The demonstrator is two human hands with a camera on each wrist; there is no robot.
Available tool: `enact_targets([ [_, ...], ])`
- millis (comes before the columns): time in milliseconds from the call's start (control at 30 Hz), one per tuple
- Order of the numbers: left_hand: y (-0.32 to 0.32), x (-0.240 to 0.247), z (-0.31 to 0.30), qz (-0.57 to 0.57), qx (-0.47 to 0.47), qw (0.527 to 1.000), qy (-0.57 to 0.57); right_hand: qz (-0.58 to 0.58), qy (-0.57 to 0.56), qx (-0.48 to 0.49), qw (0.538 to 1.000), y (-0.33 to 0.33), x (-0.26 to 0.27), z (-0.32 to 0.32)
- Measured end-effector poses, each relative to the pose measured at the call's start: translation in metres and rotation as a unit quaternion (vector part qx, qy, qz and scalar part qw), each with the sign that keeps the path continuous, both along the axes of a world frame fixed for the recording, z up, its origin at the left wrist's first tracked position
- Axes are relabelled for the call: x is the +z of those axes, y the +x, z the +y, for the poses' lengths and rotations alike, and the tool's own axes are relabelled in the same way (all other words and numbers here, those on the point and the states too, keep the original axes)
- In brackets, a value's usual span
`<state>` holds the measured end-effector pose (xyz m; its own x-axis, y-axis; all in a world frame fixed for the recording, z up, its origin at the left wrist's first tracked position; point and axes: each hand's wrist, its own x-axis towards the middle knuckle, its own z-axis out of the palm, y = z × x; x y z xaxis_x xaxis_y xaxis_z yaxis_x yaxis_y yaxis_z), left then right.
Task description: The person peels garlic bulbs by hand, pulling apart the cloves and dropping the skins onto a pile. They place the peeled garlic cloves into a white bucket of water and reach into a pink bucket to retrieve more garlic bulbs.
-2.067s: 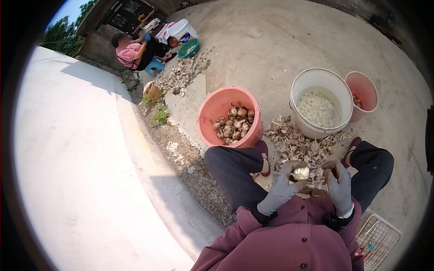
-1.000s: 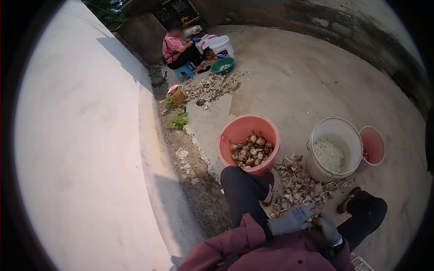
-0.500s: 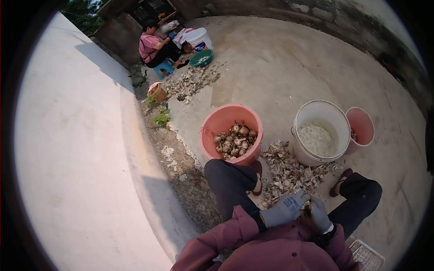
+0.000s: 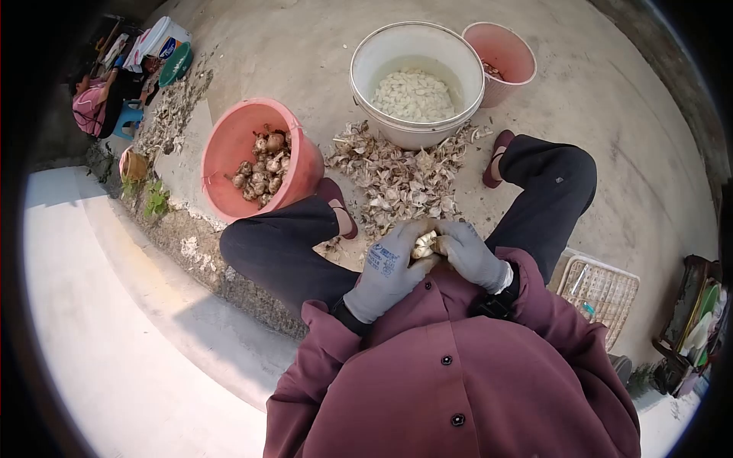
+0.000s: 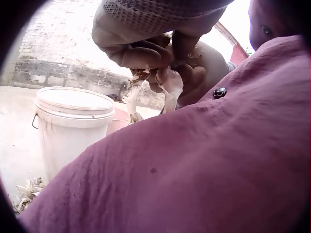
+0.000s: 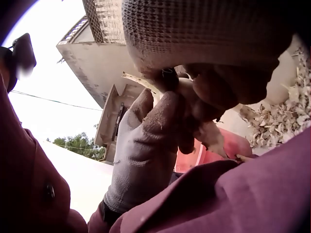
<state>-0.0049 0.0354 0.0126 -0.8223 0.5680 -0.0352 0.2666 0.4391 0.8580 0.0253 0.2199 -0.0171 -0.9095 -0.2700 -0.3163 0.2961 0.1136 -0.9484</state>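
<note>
Both hands wear grey gloves and meet in front of the shirt. The left hand (image 4: 383,272) curls round one side of a pale garlic bulb (image 4: 424,244); the right hand (image 4: 469,255) pinches its other side with thumb and fingers. Loose papery skin (image 5: 170,86) hangs below the fingers in the left wrist view. In the right wrist view, a strip of stem or skin (image 6: 141,82) sticks out between the gloved fingers, which hide most of the bulb. A pile of garlic skins (image 4: 397,179) lies on the ground between the feet.
A pink tub (image 4: 217,145) of unpeeled bulbs stands at the left knee. Beyond the skins are a white bucket (image 4: 416,136) of peeled cloves in water and a smaller pink bucket (image 4: 508,49). A woven tray (image 4: 599,294) lies right; another person (image 4: 90,107) sits far left.
The head view has tilted down and turned, so buckets and tub appear higher and further left. Both hands remain together, and the pale bulb between them shows more plainly than half a second ago.
</note>
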Motion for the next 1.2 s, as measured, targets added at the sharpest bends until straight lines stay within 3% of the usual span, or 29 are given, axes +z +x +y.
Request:
enact_targets([
  [100,-0.002,-0.003,0.002,-0.025,-0.019,0.999,-0.003,-0.073,0.007,0.053,0.996,-0.002,0.005,0.008],
  [200,-0.008,-0.002,0.008,-0.001,-0.064,0.998,0.023,-0.107,-0.077,0.059,0.990,-0.005,0.009,0.018],
  [233,-0.008,-0.003,0.010,0.031,-0.082,0.996,0.018,-0.116,-0.072,0.083,0.987,-0.007,0.004,0.021],
  [333,-0.007,-0.007,0.016,0.072,-0.105,0.991,-0.030,-0.097,-0.003,0.032,0.995,0.003,0.000,0.020],
  [400,-0.011,-0.005,0.015,0.070,-0.117,0.989,-0.049,-0.149,-0.109,0.036,0.982,0.005,-0.003,0.014],
  [500,-0.011,-0.006,0.019,0.064,-0.124,0.988,-0.064,-0.109,-0.038,0.026,0.993,0.005,-0.002,0.011],
  [567,-0.011,-0.002,0.021,0.054,-0.119,0.990,-0.043,-0.093,-0.086,0.018,0.992,0.006,-0.008,0.011],
  [700,-0.016,0.013,0.018,0.081,-0.163,0.981,-0.065,-0.075,-0.041,0.031,0.996,0.011,-0.003,0.009],
  [767,-0.012,0.014,0.011,0.030,-0.160,0.985,-0.055,-0.057,-0.042,0.010,0.997,0.014,0.004,0.005],
  [900,-0.017,0.024,0.004,0.017,-0.159,0.986,-0.047,-0.135,-0.228,-0.002,0.964,0.020,0.001,0.002],
  [1100,-0.020,0.028,0.005,-0.076,-0.083,0.993,0.036,-0.172,-0.199,0.038,0.964,0.001,0.027,0.017],
  [1200,-0.017,0.022,0.008,-0.002,-0.104,0.994,0.027,-0.136,-0.164,0.045,0.976,0.000,0.029,0.019],
])
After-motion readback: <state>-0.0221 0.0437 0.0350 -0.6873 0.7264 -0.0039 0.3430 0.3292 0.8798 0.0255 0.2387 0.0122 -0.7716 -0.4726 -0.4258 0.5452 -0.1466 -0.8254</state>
